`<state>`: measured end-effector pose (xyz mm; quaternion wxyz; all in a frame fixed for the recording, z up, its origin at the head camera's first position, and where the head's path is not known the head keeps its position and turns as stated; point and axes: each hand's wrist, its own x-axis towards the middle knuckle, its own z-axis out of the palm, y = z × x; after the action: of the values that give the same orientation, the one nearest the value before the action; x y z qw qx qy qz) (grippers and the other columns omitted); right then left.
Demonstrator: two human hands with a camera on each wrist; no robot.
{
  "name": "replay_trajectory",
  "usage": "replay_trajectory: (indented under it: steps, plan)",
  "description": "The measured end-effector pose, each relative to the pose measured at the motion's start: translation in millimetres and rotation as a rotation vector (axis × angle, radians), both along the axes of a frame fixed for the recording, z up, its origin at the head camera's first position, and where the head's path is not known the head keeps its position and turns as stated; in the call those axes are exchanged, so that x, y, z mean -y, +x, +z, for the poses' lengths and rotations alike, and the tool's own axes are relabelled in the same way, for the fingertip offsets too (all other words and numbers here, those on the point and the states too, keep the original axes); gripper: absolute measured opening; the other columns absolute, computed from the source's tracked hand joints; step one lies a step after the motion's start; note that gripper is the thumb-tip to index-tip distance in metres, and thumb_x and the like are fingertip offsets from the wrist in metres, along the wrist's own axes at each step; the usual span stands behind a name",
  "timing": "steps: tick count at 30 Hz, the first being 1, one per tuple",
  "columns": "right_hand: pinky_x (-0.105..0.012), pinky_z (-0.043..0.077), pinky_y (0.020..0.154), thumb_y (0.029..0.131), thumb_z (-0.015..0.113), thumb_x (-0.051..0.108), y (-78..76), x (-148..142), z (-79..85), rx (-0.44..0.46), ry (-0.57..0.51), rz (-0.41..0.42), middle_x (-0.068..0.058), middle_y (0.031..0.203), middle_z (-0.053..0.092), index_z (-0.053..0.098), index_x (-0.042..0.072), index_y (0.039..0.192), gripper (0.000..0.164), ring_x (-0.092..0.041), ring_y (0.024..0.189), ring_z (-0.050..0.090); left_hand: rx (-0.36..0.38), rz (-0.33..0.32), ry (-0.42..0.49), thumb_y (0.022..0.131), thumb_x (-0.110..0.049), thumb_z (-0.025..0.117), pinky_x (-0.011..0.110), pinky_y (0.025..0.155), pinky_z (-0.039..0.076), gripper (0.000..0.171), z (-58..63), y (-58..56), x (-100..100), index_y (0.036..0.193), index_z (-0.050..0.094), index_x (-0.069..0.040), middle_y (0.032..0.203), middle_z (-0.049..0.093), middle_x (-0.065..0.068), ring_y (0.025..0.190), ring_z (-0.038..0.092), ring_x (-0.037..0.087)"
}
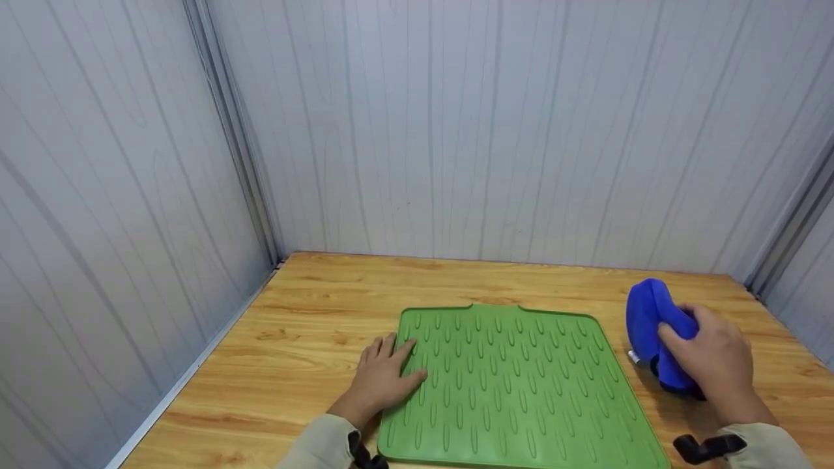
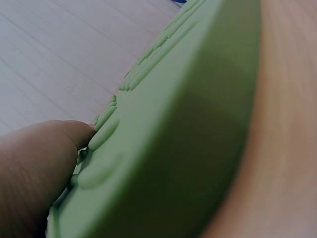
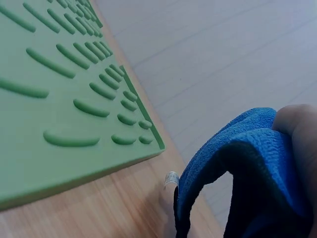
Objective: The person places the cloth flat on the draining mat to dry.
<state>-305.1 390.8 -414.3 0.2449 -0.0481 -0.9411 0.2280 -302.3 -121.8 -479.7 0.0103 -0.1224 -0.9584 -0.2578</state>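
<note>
A green mat (image 1: 515, 391) with rows of raised oval ridges lies on the wooden table. My left hand (image 1: 381, 378) rests at its left edge, fingers spread, thumb and a fingertip on the ridged surface. In the left wrist view the thumb (image 2: 44, 153) touches the mat's top near its thick side edge. To the right of the mat, my right hand (image 1: 713, 352) grips a folded blue cloth (image 1: 651, 319), held just above the table. The right wrist view shows the cloth (image 3: 223, 144) bent over, with a dark edge and a small white tag (image 3: 171, 178).
The wooden table (image 1: 293, 326) extends left of and behind the mat. Pale panelled walls (image 1: 417, 130) stand at the back and on both sides. A metal corner strip (image 1: 238, 137) runs down the left rear corner.
</note>
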Motion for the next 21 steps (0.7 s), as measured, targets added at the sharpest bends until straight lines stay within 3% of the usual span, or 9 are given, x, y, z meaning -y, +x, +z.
replay_trajectory:
  steps: [21]
  plan:
    - [-0.065,0.043,0.079,0.090,0.071,0.035,9.1,28.9,15.8,-0.124,-0.004,0.022,-0.035,0.112,0.065,0.063,-0.002,0.127,0.052,-0.052,0.097,0.060,-0.011,-0.005,0.007,0.097,-0.057,0.055,0.064,0.118,0.012,0.072,-1.6,-1.2,0.4,0.155,0.043,-0.015,0.162,0.026,0.023,0.149,0.015,0.049]
